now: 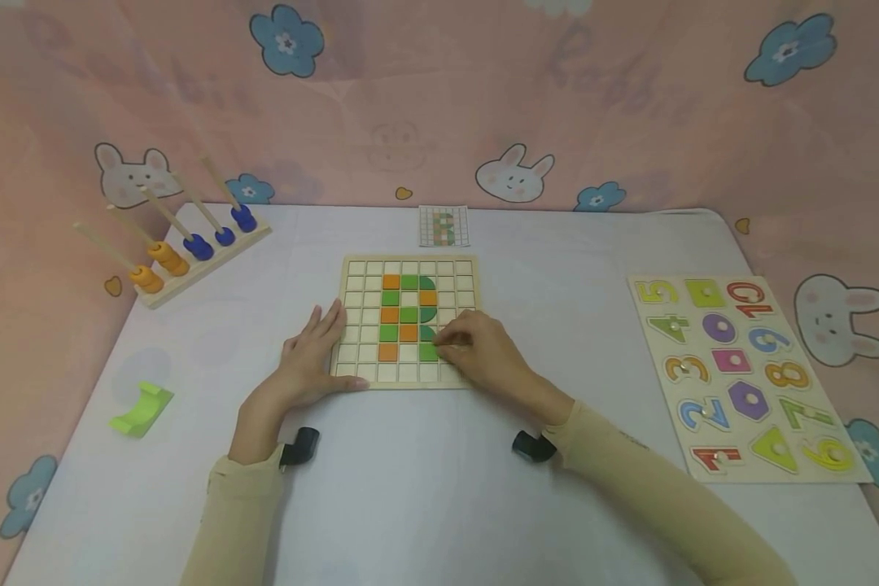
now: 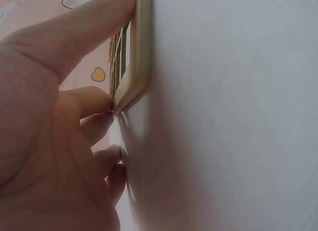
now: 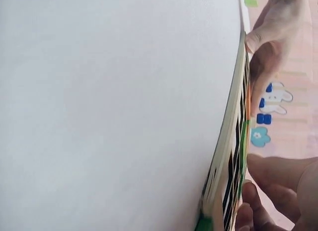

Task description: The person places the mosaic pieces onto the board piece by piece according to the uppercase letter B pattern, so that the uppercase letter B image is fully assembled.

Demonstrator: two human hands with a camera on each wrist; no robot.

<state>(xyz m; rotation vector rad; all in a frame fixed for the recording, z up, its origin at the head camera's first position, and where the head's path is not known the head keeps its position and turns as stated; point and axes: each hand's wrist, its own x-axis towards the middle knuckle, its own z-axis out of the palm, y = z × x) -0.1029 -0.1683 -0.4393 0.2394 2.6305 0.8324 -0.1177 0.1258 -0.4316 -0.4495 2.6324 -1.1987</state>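
A wooden grid board (image 1: 348, 281) lies flat on the white table, with orange and green tiles set in its squares in a letter-like pattern. My left hand (image 1: 309, 354) rests at the board's front left corner, fingers stretched along the left side and thumb on the front edge. In the left wrist view, its fingertips (image 2: 107, 103) meet the board's edge (image 2: 141, 57). My right hand (image 1: 483, 350) reaches over the right side; thumb and index finger pinch at a green tile (image 1: 426, 352) in the bottom row. Just above sits a rounded green tile (image 1: 426, 333).
A small pattern card (image 1: 443, 226) lies behind the board. A peg stand (image 1: 212, 268) with orange and blue beads is at the back left. A light green curved block (image 1: 142, 410) lies at left. A number and shape puzzle board (image 1: 703, 325) covers part of the right side.
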